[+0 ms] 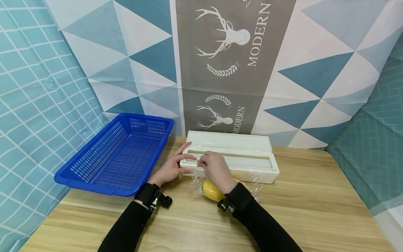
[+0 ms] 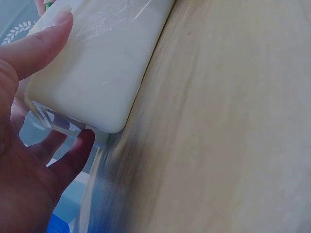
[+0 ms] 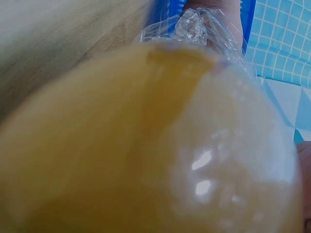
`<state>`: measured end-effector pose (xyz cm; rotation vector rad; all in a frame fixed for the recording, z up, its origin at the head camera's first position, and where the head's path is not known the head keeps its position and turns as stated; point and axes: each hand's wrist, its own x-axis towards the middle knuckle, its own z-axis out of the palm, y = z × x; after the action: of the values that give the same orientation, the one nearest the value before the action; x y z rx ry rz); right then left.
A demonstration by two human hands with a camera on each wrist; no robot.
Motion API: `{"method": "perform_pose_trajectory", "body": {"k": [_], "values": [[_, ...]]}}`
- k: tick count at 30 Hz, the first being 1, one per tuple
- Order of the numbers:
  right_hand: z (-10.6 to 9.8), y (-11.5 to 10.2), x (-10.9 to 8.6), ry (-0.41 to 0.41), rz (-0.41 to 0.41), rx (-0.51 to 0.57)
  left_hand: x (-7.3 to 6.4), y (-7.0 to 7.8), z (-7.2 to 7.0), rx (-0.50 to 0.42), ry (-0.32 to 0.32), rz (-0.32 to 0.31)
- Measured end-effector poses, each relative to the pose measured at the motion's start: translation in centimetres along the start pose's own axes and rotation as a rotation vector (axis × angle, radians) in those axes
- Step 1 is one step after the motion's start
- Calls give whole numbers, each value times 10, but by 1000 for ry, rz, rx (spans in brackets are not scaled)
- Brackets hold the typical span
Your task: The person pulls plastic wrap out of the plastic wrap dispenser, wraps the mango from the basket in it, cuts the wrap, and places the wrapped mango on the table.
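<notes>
A long white cling film dispenser (image 1: 264,175) lies on the table with its lid (image 1: 230,140) tipped open at the back. My left hand (image 1: 170,169) grips its left end, the thumb (image 2: 46,46) on the front face and a finger at the end's lower edge. My right hand (image 1: 217,169) has curled fingers and pinches a small piece at the dispenser's front left rim, apparently the slide cutter; the fingers mostly hide it. Under that hand sits a yellow, rounded fruit (image 1: 212,190) wrapped in clear film (image 1: 196,185), close against the dispenser. The fruit (image 3: 121,145) fills much of the right wrist view.
A blue perforated basket (image 1: 126,157) stands at the left, beside my left forearm. The wooden table (image 1: 315,196) extends to the right of the dispenser. Patterned sheets (image 1: 151,52) hang behind and at both sides.
</notes>
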<state>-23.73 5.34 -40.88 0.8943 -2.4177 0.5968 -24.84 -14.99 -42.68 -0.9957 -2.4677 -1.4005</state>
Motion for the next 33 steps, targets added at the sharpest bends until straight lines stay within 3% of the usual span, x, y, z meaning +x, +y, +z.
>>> {"method": "perform_pose_trajectory", "body": {"k": [33], "values": [[-3, 7, -3, 19, 16, 14, 1, 2, -1, 0, -12, -18]]}}
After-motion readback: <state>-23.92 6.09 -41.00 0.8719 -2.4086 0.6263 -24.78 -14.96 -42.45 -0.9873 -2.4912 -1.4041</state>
